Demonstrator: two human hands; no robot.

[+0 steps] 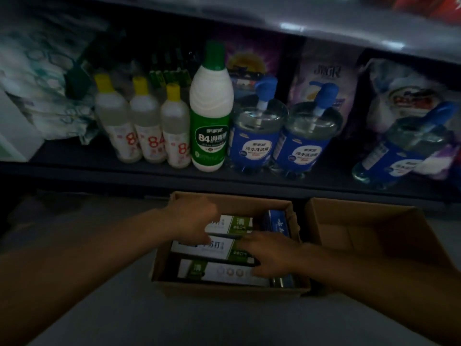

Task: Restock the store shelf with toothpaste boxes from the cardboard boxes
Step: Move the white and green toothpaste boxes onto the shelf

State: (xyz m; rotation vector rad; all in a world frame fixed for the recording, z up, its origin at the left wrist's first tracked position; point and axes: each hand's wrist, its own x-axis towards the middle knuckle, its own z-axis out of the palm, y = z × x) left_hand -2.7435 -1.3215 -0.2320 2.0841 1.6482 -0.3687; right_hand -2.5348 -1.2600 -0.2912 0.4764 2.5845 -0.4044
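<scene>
Head view looks steeply down, close over the cardboard box (225, 287).

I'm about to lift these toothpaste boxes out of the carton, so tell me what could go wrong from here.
1. Both the left hand and right hand are on the stacked green-and-white toothpaste boxes; lifting several together could let one slide off.
2. The shelf just above is packed with bottles near its front edge, so a rising box might knock one over.
3. The light is dim, and the blue box beside them could get mixed in.
</scene>
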